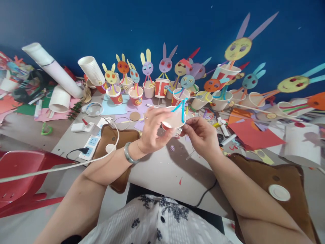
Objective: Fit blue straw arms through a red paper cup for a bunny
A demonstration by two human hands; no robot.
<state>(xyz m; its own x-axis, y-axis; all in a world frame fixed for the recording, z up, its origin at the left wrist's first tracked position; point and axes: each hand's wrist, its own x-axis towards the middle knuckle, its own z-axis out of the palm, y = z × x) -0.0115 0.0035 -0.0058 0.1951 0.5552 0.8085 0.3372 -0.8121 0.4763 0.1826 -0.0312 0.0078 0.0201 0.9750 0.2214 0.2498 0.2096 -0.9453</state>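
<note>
A paper cup (174, 121) is tilted with its open rim toward me, above the table's middle. Two blue strips (183, 112) stand up from inside it. My left hand (156, 130) is closed round the cup's left side. At the cup's lower right, my right hand (200, 135) pinches close to the rim with thumb and forefinger; whatever lies between those fingertips is too small to make out. Behind the hands stand several cups with paper rabbit heads, among them a purple one (165, 64) and an orange one (212, 85).
Stacked paper cups (91, 69) lean at the back left. A power strip (91, 145) with cables lies left, beside a brown cushion (106, 139). Red paper (256, 134) and another brown cushion (266, 176) are at right. A red chair (22, 176) stands far left.
</note>
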